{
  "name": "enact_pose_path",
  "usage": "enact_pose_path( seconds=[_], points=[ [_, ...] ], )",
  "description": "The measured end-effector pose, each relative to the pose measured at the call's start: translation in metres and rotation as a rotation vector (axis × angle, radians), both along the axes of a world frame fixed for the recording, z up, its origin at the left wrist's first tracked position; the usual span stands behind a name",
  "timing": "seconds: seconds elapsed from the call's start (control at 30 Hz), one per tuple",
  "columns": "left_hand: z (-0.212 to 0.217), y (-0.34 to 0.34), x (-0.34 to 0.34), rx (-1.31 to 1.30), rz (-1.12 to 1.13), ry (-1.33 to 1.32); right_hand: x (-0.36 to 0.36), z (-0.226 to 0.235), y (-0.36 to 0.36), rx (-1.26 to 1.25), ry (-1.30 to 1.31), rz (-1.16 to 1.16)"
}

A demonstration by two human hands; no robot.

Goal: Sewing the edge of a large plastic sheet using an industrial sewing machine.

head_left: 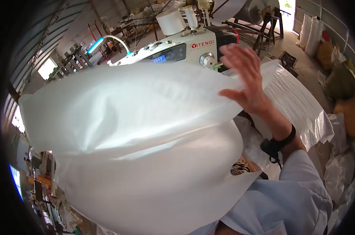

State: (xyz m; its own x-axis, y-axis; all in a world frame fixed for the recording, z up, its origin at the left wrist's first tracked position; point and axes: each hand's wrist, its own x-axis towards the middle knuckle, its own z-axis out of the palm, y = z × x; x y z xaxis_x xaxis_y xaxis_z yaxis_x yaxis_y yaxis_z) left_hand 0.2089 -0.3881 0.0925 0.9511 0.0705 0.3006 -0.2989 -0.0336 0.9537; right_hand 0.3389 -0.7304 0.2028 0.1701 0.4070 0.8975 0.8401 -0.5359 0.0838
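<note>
A large white translucent plastic sheet (pixel 146 184) spreads across most of the view, billowing and folded over on itself in front of me. My right hand (pixel 246 80) is raised at the sheet's right end, its fingers stretched out and slightly blurred, with nothing in its grasp. Whether the palm touches the sheet's edge I cannot tell. On that wrist is a black band with a small dark device (pixel 270 148). My left hand does not show; the sheet covers the area where it could be. Just beyond the sheet stands a white sewing machine (pixel 173 49) with a lit display and a dial.
Thread cones (pixel 171 22) stand behind the machine, and a lit lamp (pixel 96 45) bends over its left end. To the right lies a stack of shiny white sheeting (pixel 298 100). Filled sacks (pixel 342 82) and white rolls (pixel 311 33) line the right wall.
</note>
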Motion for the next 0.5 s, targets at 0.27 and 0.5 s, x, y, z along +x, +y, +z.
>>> enact_pose_path(
  seconds=[0.27,0.5],
  points=[
    [0.003,0.033,-0.025,0.016,0.192,0.017,0.025,-0.08,-0.059,0.183,0.554,0.081],
    [0.013,0.048,-0.043,0.042,0.304,0.022,0.087,-0.114,-0.048,0.771,1.057,0.274]
  ],
)
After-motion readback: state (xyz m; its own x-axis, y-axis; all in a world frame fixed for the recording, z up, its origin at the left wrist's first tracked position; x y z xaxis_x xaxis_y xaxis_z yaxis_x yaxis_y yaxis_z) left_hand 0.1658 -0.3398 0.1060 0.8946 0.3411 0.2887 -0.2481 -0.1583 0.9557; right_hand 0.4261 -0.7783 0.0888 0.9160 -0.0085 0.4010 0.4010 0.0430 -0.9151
